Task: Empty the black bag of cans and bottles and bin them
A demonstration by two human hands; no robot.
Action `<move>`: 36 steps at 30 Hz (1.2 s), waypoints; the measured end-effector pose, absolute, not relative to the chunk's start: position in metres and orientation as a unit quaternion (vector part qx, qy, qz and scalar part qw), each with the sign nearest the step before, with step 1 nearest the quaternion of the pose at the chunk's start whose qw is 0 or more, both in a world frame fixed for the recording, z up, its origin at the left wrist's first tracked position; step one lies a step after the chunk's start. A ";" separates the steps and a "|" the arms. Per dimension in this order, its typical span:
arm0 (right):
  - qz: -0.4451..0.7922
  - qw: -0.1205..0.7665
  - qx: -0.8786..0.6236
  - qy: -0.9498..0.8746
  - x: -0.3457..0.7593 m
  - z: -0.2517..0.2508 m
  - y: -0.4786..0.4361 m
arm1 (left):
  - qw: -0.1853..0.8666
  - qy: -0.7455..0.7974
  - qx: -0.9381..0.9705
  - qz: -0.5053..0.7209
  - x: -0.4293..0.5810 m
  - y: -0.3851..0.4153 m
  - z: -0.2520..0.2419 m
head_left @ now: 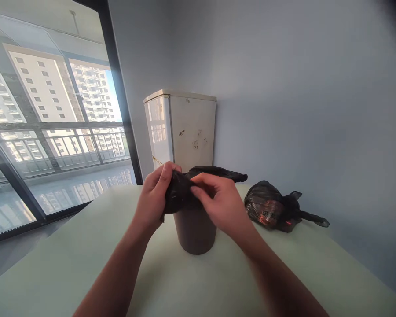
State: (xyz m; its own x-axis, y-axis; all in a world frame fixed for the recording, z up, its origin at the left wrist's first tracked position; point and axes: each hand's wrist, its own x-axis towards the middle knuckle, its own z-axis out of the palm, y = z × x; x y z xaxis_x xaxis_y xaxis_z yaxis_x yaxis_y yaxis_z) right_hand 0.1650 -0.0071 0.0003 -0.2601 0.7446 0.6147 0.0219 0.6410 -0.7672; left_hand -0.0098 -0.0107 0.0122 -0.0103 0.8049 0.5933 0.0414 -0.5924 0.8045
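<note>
plastic bag (178, 196), black and bunched, lies at mid-frame between the two hands, hiding the upper part of a dark waste bin (198, 235). the left hand (155, 187) clasps its left side, thumb toward the camera; the right hand (219, 198) pinches its right edge between thumb and forefinger. a filled black bag (267, 207) rests right of centre on the pale green table (95, 246).
</note>
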 end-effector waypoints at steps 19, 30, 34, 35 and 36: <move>0.033 0.654 -0.406 -0.637 0.256 0.021 0.022 | 0.226 0.339 0.582 0.704 -0.060 0.001 0.026; 0.256 0.696 -0.328 -0.585 0.313 0.026 0.044 | 0.346 0.348 0.542 0.682 -0.075 0.002 0.031; -0.157 0.721 -0.296 -0.606 0.290 0.033 -0.005 | 0.273 0.301 0.550 0.730 -0.060 -0.003 0.030; -0.154 0.705 -0.252 -0.645 0.277 0.032 -0.016 | 0.256 0.286 0.559 0.735 -0.055 -0.009 0.029; -0.086 0.663 -0.223 -0.709 0.261 0.030 -0.027 | 0.242 0.275 0.577 0.730 -0.050 -0.018 0.027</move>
State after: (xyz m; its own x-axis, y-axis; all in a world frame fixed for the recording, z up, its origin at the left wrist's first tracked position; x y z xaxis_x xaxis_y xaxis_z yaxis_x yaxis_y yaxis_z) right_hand 0.2613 -0.0268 0.0296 -0.0206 0.2031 0.9789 0.4303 0.8856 -0.1747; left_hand -0.0496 -0.0177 0.0272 -0.2163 0.6709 0.7093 -0.0369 -0.7316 0.6807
